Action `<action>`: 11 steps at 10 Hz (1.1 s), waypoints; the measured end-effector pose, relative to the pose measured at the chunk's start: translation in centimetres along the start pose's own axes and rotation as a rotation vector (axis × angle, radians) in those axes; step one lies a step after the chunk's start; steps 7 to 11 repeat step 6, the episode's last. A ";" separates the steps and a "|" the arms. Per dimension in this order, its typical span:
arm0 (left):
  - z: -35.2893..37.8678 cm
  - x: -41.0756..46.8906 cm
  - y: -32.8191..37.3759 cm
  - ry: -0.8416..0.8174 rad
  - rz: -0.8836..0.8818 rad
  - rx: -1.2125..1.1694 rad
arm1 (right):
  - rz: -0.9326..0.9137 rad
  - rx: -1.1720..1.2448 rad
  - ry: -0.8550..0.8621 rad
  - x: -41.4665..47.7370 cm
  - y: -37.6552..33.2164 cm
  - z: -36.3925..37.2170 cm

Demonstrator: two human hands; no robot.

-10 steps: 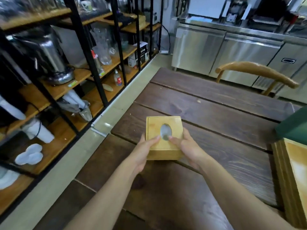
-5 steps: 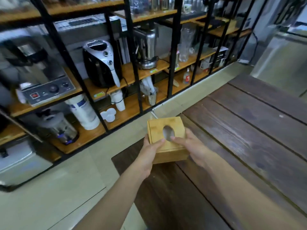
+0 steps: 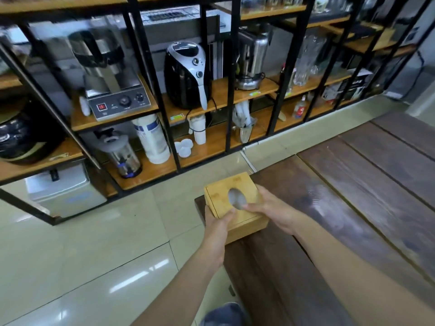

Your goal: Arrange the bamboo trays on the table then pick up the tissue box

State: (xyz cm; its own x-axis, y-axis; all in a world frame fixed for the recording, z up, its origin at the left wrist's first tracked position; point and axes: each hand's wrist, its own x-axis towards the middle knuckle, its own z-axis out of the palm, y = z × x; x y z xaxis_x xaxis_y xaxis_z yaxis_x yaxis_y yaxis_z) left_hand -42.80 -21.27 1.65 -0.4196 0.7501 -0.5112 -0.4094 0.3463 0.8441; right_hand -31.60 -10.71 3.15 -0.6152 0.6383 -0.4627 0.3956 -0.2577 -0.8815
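Two hands, left point(image 3: 217, 225) and right point(image 3: 274, 211), clamp one tissue box point(image 3: 235, 204) (bamboo) above the table point(image 3: 353, 208) corner.

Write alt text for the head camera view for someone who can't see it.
Two bare hands, left hand and right hand, hold a bamboo tissue box with an oval top opening over the corner of a dark wooden table. Beyond the tiled floor, black-framed wooden shelves hold kitchen appliances, including a black air fryer.
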 end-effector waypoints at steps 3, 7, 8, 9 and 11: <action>1.0 -0.5 -0.7 0.109 0.008 -0.007 | 0.019 -0.033 0.053 0.3 0.7 0.0; -0.9 1.1 0.7 0.316 0.264 0.404 | 0.019 -0.305 0.120 -0.3 0.3 -1.4; -0.9 1.1 0.7 0.316 0.264 0.404 | 0.019 -0.305 0.120 -0.3 0.3 -1.4; -0.9 1.1 0.7 0.316 0.264 0.404 | 0.019 -0.305 0.120 -0.3 0.3 -1.4; -0.9 1.1 0.7 0.316 0.264 0.404 | 0.019 -0.305 0.120 -0.3 0.3 -1.4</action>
